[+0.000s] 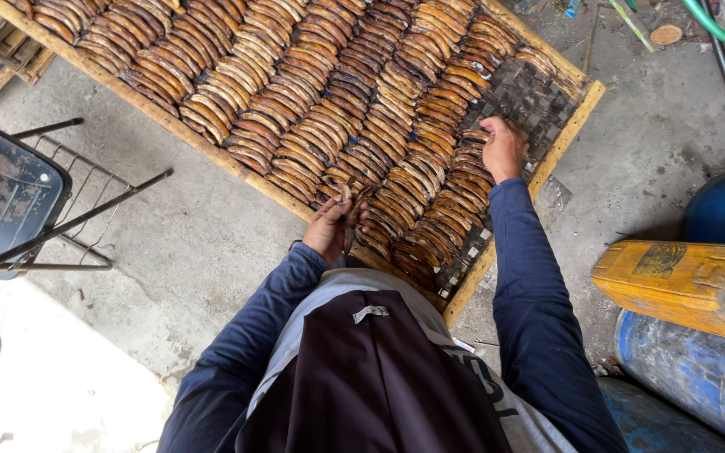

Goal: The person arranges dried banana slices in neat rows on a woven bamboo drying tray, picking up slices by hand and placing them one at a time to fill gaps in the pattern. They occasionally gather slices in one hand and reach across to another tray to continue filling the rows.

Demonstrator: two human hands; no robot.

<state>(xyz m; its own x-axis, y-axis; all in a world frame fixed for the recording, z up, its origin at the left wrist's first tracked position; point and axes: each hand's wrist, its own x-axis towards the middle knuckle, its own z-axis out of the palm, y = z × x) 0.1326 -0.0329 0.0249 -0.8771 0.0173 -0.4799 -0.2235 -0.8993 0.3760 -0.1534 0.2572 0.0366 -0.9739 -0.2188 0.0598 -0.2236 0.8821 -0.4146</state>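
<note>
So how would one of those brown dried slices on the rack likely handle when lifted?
Probably light and leathery: the slices look thin, flat and shrivelled. Unlikely to roll, since they lie overlapped in rows on the woven rack. Possibly sticky, given their glossy sheen; the left hand holds several together.

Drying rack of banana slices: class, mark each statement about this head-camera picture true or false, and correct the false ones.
1. The right hand rests on the slices near the rack's far right end. True.
2. The left hand is empty. False: it holds a few dark banana slices at the rack's near edge.
3. The wooden-framed rack is completely filled. False: a patch of bare woven mesh shows beyond the right hand.
4. A yellow jerrycan lies on its side to the right, above a blue drum. True.
5. The person wears short sleeves. False: long dark blue sleeves reach both wrists.
</note>
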